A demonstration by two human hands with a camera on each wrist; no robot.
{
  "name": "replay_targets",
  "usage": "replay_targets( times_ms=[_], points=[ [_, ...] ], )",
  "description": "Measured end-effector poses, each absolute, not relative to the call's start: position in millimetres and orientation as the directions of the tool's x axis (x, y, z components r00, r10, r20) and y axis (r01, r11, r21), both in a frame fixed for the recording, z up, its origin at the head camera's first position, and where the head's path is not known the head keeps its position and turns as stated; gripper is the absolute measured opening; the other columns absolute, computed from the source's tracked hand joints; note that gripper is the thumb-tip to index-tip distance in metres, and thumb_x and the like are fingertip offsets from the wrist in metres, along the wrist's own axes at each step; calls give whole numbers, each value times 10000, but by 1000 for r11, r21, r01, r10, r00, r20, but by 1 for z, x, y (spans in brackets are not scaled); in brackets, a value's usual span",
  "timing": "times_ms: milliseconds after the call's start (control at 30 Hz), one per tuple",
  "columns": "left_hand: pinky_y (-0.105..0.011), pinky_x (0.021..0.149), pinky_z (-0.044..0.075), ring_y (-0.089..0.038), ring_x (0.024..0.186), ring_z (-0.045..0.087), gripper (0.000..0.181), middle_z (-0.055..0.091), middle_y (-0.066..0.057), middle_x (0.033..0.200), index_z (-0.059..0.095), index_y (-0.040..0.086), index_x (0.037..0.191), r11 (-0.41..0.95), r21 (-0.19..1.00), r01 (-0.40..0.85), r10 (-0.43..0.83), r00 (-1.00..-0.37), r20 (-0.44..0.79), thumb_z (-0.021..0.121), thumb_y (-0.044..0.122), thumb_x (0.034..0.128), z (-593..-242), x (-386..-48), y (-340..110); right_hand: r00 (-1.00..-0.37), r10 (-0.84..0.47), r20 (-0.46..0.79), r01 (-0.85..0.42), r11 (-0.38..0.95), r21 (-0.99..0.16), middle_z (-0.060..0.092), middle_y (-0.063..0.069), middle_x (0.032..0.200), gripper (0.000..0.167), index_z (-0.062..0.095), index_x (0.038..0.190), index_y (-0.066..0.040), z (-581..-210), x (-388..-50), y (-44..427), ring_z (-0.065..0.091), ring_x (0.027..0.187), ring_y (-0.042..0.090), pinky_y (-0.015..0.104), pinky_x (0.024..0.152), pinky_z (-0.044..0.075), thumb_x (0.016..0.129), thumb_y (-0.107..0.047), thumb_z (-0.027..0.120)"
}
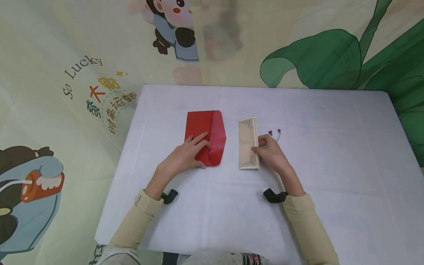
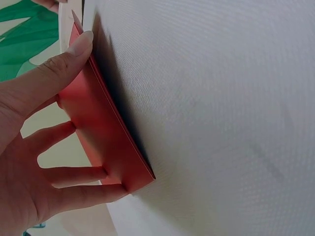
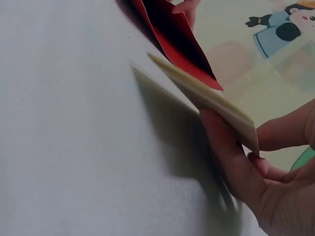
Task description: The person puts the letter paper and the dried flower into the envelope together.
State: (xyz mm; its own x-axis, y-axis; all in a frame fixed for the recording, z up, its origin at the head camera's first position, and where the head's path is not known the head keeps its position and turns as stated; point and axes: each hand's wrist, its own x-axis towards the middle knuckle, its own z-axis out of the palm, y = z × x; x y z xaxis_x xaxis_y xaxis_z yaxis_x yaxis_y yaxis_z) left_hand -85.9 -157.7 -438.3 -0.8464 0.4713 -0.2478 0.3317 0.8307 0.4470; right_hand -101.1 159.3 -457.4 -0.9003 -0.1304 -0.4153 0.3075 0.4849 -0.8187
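On the left half of the table lies a red envelope (image 1: 198,123), its flap (image 1: 218,138) unfolded toward the right. My left hand (image 1: 187,154) holds it, fingers spread over its face and thumb at the near edge. In the right wrist view the envelope's mouth (image 3: 182,39) gapes. My right hand (image 1: 272,152) pinches a folded cream paper (image 1: 246,143) with ornate printed corners by its right edge, thumb on the top side. The paper's layered edge (image 3: 216,103) is raised off the cloth in the right wrist view.
A white cloth covers the table (image 1: 347,165). Just beyond my right hand are small thin items with dark blue tips (image 1: 279,131), partly hidden. A black wrist mount (image 1: 275,195) hangs by each sleeve. A printed curtain (image 1: 232,70) stands behind the table's far edge.
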Motion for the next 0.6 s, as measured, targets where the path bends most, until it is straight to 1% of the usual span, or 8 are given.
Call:
replay_targets(
  times_ms=[100,200,333,433,600],
  points=[
    [-562,929,588,-552,1486,290,694,255,-57,1706,531,228,1420,832,446,331,471,-846,-251,883,297,826,-440,-87,-157,-890,-142,-433,345,410,-845,570,261,1289,486,399,1428,79,-462,-102,164,645,1036,260,243,775,572,1020,-108,584],
    [-562,932,586,-552,1487,289,693,254,-54,1707,534,229,1417,832,446,329,469,-847,-250,885,301,823,-440,-87,-157,-889,-160,-429,365,317,-875,588,279,1277,474,392,1424,97,-463,-103,166,673,961,202,243,741,592,1022,-76,573],
    [-565,934,585,-555,1487,286,695,248,-56,1709,533,228,1414,831,449,329,470,-846,-250,887,304,821,-439,-86,-158,-888,-177,-424,385,215,-897,616,265,1236,473,383,1419,109,-466,-103,167,692,861,132,268,713,612,1018,-51,575],
    [-566,933,585,-553,1491,279,692,244,-52,1710,532,233,1412,829,454,326,470,-845,-253,885,303,822,-439,-87,-158,-888,-181,-422,396,162,-904,627,254,1226,458,395,1406,101,-468,-103,167,704,832,116,280,700,619,1011,-37,582],
    [-564,933,586,-550,1496,273,692,236,-46,1713,528,243,1416,832,452,323,468,-846,-257,882,310,825,-441,-87,-158,-894,-205,-398,377,135,-916,614,302,1279,452,405,1398,101,-469,-103,164,714,847,130,294,700,622,1004,-28,586]
  ],
)
